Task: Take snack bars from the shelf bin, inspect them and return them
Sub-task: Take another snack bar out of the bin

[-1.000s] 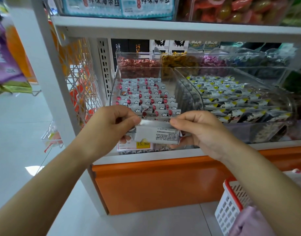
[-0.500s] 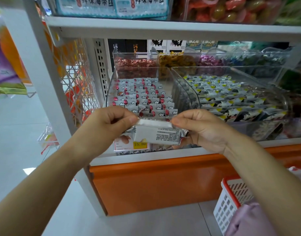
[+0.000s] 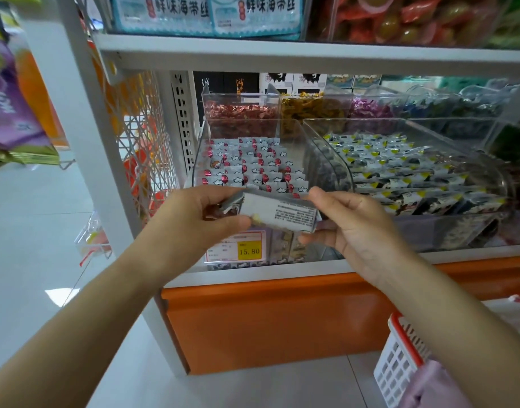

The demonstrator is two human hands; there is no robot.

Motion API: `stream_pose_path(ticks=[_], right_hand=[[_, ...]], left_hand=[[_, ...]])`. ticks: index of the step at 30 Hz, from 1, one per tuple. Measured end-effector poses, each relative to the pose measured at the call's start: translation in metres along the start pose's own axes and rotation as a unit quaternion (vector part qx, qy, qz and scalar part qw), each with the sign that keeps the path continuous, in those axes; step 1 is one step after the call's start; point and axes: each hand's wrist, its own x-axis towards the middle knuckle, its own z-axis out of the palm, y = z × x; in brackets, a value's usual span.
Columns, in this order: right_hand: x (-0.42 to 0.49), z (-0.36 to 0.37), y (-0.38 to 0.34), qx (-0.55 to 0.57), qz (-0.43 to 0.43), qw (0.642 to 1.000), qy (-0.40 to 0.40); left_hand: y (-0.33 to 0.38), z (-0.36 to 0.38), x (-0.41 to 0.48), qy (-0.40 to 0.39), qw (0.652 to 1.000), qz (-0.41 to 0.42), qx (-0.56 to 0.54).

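A small silver-wrapped snack bar [image 3: 282, 214] with black print on its back is held level in front of the shelf. My left hand [image 3: 194, 219] pinches its crinkled left end, and my right hand [image 3: 347, 222] pinches its right end. Just behind it stands the clear shelf bin [image 3: 297, 136], filled with several rows of the same white and red wrapped bars [image 3: 253, 169]. The bar hides part of the bin's front rim.
A second clear bin [image 3: 488, 201] of yellow and black packets sits to the right. A yellow price tag [image 3: 248, 251] hangs on the bin front. The orange shelf base [image 3: 282, 316] is below, and a white and red basket [image 3: 400, 363] stands at lower right.
The bar has tilted a little so its printed back faces me more. Both hands keep their hold and stay in front of the bin.
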Motion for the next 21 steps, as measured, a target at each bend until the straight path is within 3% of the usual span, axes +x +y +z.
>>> stream_pose_path(ticks=[4,7,11,14,17,21], right_hand=[[-0.003,0.007,0.003,-0.006,-0.019,0.999,-0.051],[0.002,0.013,0.004,-0.107,-0.051,0.993,-0.016],[0.031,0.021,-0.009,-0.123,-0.088,0.987,0.054],[0.066,0.035,-0.022,-0.181,-0.145,0.966,0.117],[0.103,0.057,-0.030,-0.282,-0.189,0.932,0.128],[0.143,0.079,-0.031,-0.408,-0.212,0.885,0.064]], left_hand=[[-0.003,0.003,0.003,0.078,0.992,0.041,0.089],[-0.006,0.005,0.006,0.110,0.980,0.067,0.154],[-0.013,0.000,0.018,0.176,0.939,0.080,0.283],[-0.021,-0.005,0.025,0.141,0.922,0.040,0.358],[-0.033,-0.005,0.030,0.084,0.923,0.017,0.376],[-0.040,-0.007,0.032,0.082,0.934,0.031,0.346]])
